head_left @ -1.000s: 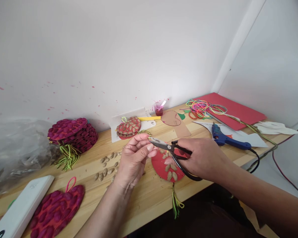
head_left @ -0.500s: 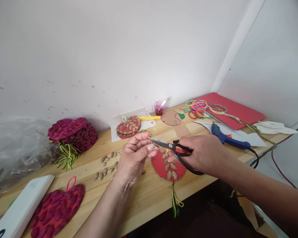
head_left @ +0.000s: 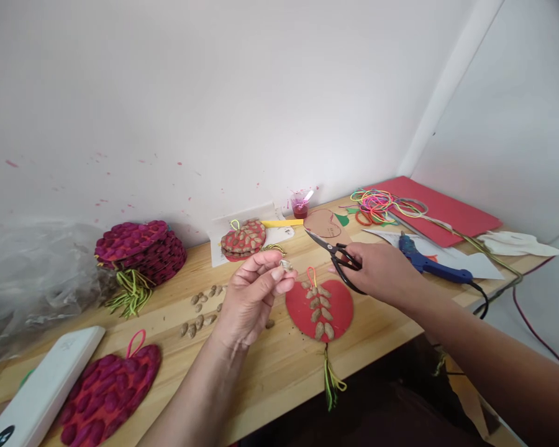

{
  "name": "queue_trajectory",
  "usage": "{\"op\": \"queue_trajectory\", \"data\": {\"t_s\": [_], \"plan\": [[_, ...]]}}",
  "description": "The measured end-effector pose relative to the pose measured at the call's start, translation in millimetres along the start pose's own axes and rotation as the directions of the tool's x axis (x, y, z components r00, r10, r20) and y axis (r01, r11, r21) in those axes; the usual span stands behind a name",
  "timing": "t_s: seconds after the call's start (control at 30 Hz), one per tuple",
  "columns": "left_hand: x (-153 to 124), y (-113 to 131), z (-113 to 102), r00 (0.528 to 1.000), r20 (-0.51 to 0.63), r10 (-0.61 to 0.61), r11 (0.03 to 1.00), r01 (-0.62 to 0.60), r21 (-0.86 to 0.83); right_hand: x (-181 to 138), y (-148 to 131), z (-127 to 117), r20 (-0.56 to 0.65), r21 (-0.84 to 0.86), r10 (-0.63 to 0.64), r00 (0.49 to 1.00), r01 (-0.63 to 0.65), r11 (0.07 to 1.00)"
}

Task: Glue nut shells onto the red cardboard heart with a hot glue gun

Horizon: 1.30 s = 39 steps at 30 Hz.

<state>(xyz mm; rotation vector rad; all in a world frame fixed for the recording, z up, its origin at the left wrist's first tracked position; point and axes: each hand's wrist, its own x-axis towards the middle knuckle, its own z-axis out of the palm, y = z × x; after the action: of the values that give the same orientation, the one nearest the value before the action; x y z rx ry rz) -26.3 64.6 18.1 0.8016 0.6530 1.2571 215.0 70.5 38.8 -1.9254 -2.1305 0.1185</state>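
Note:
My left hand point(head_left: 251, 292) is raised over the wooden table point(head_left: 270, 366), fingers pinched on a small pale seed shell point(head_left: 286, 265). My right hand point(head_left: 377, 270) grips black scissors point(head_left: 333, 251), blades apart and pointing up-left, away from the shell. Below and between the hands lies a red heart-shaped piece point(head_left: 320, 307) with a pink loop, a column of seeds glued down its middle and a yellow-green tassel hanging over the table edge.
Loose seeds point(head_left: 200, 310) lie left of my left hand. Dark pink seed hearts are stacked at the back left point(head_left: 140, 245), with another at the front left point(head_left: 105, 391) beside a white box point(head_left: 37, 391). A blue glue gun point(head_left: 428, 264), coloured cords point(head_left: 377, 202) and red sheet point(head_left: 442, 211) are on the right.
The scissors have drawn back to the right and up, away from the shell in my left hand. The red heart is now uncovered.

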Motion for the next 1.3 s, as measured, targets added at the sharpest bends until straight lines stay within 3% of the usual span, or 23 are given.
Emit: {"op": "queue_trajectory", "data": {"t_s": [0.13,0.43,0.57,0.73,0.87,1.07,1.3], "plan": [[-1,1,0,1.000,0.019,-0.002,1.000,0.002,-0.016,10,9,11,-0.003,-0.066,0.037,0.999,-0.037,0.997],[0,1,1,1.000,0.028,0.002,0.999,-0.001,-0.032,11,14,19,-0.022,0.016,-0.015,1.000,0.016,1.000],[1,0,2,1.000,-0.015,0.004,0.999,-0.005,-0.051,-2,2,15,-0.067,0.195,-0.095,0.993,0.107,0.975],[2,-1,3,0.997,-0.071,0.018,0.996,-0.024,-0.083,-28,-18,1,-0.085,0.459,-0.163,0.983,0.183,0.869],[3,-1,4,0.997,-0.075,0.025,0.996,-0.032,-0.085,-37,-30,-8,-0.113,0.404,-0.210,0.971,0.238,0.883],[3,-1,5,0.997,-0.072,0.019,0.996,-0.025,-0.083,-36,-34,-7,-0.168,0.245,-0.189,0.968,0.226,0.943],[1,-3,5,0.999,-0.043,0.033,0.995,-0.037,-0.095,-36,-35,-7,-0.187,0.177,-0.206,0.961,0.239,0.955]]}}
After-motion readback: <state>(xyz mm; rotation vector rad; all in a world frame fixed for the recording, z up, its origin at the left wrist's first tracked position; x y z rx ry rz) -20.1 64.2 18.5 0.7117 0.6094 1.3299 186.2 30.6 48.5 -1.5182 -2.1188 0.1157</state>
